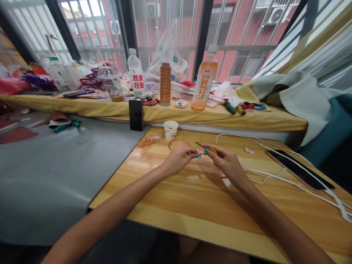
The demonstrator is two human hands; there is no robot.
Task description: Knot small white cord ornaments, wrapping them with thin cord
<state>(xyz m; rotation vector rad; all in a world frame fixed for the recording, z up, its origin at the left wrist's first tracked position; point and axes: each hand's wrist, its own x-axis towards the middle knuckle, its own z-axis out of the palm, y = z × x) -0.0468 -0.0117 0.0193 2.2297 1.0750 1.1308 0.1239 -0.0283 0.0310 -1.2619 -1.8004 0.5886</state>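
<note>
Above the wooden table [165,198], my left hand [180,157] pinches a small white and brown knotted cord piece [200,153]. My right hand [224,161] meets it from the right, thumb and finger together at the piece. Small scissors [211,149] with yellow handles are tucked in my right hand, their dark blades pointing left. Behind my left hand lies a coil of brown cord [174,143]. A paper cup [171,130] stands just beyond the coil. Brown and white thread scraps [147,143] are heaped left of the cup.
White cables [297,183] cross the right side of the table and a phone [299,169]. A small white knot [249,150] lies nearby. On the yellow-covered ledge [104,110] stand a brown thread spool [165,85], a tea bottle [205,82] and a clear bottle [136,75]. Another phone [136,115] leans there.
</note>
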